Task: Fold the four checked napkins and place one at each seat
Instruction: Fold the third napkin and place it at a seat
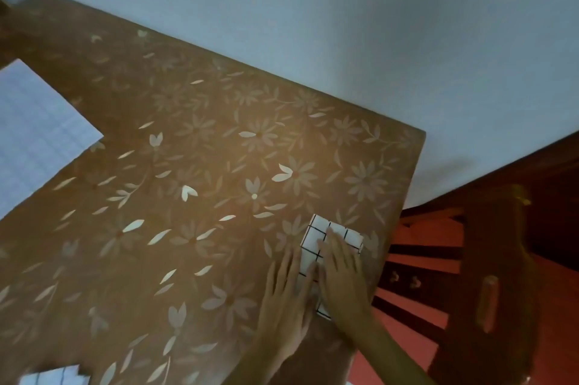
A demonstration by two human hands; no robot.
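A table under a brown cloth printed with pale flowers and leaves [203,149] stands against a plain bluish-white wall [344,24]. At its right end, a dark, slatted wooden chair [501,259] sits on a red floor [391,366] in dim light.

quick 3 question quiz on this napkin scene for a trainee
1. True or false: the left hand and right hand press flat on the folded napkin.
2. The folded napkin lies on the table: A) by the edge nearest the chair B) by the wall C) in the middle.
3. How many napkins show in all?

Key: 1 true. 2 A. 3 three: the folded napkin, the left napkin and the bottom napkin.
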